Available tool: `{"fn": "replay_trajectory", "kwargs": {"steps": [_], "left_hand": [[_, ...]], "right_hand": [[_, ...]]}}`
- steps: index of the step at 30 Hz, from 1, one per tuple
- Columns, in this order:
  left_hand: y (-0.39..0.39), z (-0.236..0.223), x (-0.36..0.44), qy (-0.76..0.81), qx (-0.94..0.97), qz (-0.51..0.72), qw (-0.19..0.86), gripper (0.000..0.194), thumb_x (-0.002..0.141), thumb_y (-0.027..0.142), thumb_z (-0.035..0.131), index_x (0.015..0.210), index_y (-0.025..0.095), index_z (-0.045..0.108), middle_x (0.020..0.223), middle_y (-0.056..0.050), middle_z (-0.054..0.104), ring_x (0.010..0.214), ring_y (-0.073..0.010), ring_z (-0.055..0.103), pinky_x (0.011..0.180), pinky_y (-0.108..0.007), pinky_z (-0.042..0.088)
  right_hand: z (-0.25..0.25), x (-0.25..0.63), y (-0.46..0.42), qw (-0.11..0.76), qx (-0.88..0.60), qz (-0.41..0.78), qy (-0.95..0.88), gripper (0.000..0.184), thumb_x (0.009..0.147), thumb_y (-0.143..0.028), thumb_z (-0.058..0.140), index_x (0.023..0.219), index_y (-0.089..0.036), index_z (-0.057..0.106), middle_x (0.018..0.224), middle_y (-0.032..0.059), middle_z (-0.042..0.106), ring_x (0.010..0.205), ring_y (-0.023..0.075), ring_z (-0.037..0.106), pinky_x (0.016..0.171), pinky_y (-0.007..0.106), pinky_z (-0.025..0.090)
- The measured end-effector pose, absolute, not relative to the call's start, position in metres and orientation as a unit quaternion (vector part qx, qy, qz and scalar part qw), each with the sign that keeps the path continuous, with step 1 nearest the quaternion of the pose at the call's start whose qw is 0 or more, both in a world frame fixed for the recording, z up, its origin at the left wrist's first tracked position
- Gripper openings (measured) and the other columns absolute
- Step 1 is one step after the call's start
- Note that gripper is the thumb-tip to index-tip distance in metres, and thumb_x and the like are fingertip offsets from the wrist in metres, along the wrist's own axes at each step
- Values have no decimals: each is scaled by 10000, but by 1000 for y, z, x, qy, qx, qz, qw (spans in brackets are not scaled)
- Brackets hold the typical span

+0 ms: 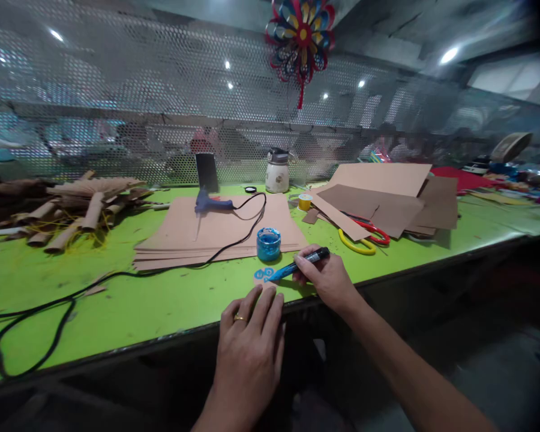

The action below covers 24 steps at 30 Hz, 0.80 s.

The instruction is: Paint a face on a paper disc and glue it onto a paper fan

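Pinching a black-and-blue marker (299, 265), the right hand (328, 277) slants it leftward, seemingly touching blue-painted brown paper (261, 278) before the round blue jar (269, 246); left hand (252, 336) nearer, fingers together, grip hidden.

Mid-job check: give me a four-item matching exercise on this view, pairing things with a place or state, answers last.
1. Pen-like tool
2. Glue gun
3. Flask
4. Left hand

A. Lying on the stacked brown sheets
B. Wearing a ring
C. Held in the right hand
D. Standing upright near the perforated screen

Pairs: 1-C, 2-A, 3-D, 4-B
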<state>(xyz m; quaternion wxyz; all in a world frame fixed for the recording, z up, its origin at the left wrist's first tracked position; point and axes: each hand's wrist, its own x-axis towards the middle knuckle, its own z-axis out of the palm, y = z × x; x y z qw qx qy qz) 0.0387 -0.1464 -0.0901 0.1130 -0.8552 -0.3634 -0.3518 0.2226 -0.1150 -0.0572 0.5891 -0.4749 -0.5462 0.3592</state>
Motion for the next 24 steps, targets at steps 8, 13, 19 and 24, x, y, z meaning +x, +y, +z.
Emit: {"fn": "replay_trajectory", "kwargs": {"steps": [8,13,19,24], "left_hand": [[-147,-92,38,-364,-854,-354,111,334,931,221,482,1248,188,581,1347,-45,575,1239,-265,512,971,-444,347],[-147,-91,39,-363,-853,-357,114,335,927,220,485,1246,185,583,1351,-43,571,1228,-256,522,967,-435,350],[-148,-91,39,-368,-852,-356,111,338,926,227,485,1245,189,590,1334,-46,586,1228,-267,516,987,-450,344],[-149,-89,36,-366,-851,-360,110,334,927,238,486,1238,188,598,1318,-39,599,1169,-265,550,970,-449,357]], "right_hand": [[-61,224,-113,625,-460,365,-515,251,819,-396,680,812,-166,581,568,-7,651,469,114,567,497,230,469],[-61,225,-113,666,-451,353,-478,261,809,-399,694,802,-165,579,545,-11,652,451,110,568,475,219,465],[-64,225,-113,719,-431,345,-422,266,813,-396,695,779,-177,547,485,-43,598,427,94,529,429,185,419],[-65,224,-112,715,-439,340,-425,285,830,-418,677,770,-175,542,457,-52,560,394,76,471,396,172,364]]}}
